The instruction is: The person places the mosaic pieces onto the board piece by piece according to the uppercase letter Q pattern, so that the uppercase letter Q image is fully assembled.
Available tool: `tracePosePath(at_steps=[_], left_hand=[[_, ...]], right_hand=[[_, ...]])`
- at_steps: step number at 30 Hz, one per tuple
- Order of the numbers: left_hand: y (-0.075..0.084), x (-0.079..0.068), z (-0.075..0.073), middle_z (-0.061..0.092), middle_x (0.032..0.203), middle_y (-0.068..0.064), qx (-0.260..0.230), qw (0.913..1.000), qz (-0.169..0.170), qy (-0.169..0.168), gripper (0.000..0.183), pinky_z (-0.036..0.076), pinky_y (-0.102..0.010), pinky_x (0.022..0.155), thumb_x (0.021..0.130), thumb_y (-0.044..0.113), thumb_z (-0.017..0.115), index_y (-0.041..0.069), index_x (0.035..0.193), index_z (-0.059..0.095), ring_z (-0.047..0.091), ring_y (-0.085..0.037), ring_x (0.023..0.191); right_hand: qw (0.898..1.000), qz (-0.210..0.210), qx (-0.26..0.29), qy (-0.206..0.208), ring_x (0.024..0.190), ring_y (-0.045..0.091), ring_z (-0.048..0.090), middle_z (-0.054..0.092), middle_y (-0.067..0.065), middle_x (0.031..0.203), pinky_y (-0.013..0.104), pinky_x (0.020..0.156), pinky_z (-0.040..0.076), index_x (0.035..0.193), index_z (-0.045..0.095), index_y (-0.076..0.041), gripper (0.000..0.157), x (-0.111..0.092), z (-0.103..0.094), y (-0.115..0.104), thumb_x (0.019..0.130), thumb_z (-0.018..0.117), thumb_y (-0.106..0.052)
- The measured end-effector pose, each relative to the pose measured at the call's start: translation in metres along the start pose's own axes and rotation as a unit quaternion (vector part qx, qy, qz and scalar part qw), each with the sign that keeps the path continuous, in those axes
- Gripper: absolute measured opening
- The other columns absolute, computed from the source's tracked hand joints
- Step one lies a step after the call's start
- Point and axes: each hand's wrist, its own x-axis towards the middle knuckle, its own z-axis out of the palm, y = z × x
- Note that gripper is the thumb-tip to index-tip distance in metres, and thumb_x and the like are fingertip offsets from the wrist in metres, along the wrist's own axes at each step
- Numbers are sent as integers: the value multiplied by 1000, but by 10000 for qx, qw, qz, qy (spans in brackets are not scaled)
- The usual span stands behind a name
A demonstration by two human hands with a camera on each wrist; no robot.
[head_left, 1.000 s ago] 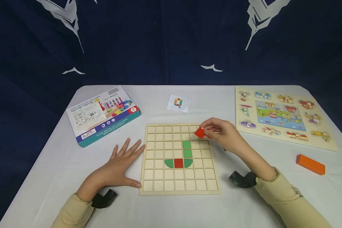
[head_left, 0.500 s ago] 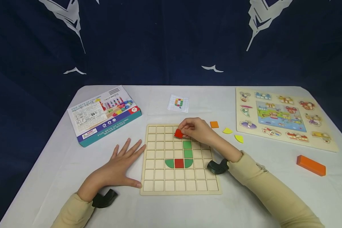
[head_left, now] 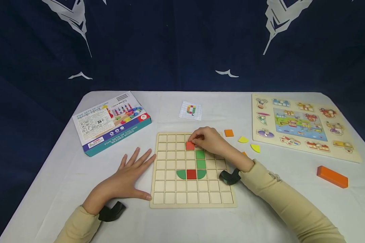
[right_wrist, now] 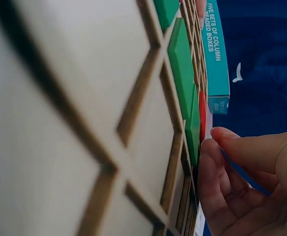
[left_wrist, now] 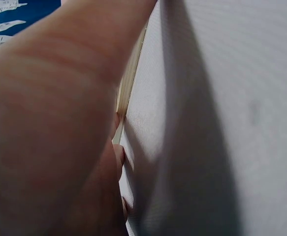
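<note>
The right hand (head_left: 211,141) pinches a red square tile (head_left: 190,145) with curled fingertips, setting it into a cell of the wooden grid board (head_left: 170,199), just above-left of the green tiles (head_left: 200,159). The left hand (head_left: 126,177) lies flat with fingers spread on the table (head_left: 64,175), its thumb touching the board's left edge.

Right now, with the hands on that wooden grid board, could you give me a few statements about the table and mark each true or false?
1. The right hand has its fingertips on a red square tile on the wooden grid board. True.
2. The left hand grips a green tile. False: it lies flat on the white table, fingers spread, against the board's left edge.
3. Two green square tiles sit stacked in one column of the board. True.
4. The orange rectangular block lies on the board. False: it lies on the table, far right.
5. The small pattern card lies beyond the board. True.
</note>
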Motion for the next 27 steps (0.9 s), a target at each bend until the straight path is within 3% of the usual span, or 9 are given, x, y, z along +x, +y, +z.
tracePosePath(at_steps=[7,16,21,27], left_hand=[[1,0,1,9,155,-8,-65,10000,54,31,117,-10,-65,98,59,61,78,15,150,21,-12,-36,137],[2,0,-1,8,155,-8,-60,10000,-48,-29,119,-11,-64,98,58,60,79,15,150,21,-13,-36,137],[0,0,0,8,155,-7,-28,10000,-76,-18,119,-11,-64,99,57,61,79,16,150,21,-13,-35,137],[0,1,1,7,156,-6,-44,10000,-45,-52,119,-12,-63,99,57,62,78,17,151,20,-14,-34,137]], right_hand=[[9984,63,365,420,73,23,61,66,11,88,31,65,49,107,66,0,18,-14,-24,4,91,57,-3],[9925,706,536,844,82,31,61,66,17,94,30,66,50,112,64,1,24,-76,-74,33,95,56,-15],[9930,878,361,706,81,23,60,66,14,95,27,65,50,111,65,1,22,-106,-78,52,94,58,-11],[9960,786,-260,343,78,18,53,62,6,96,25,64,45,109,66,-2,25,-121,-71,64,85,68,-3]])
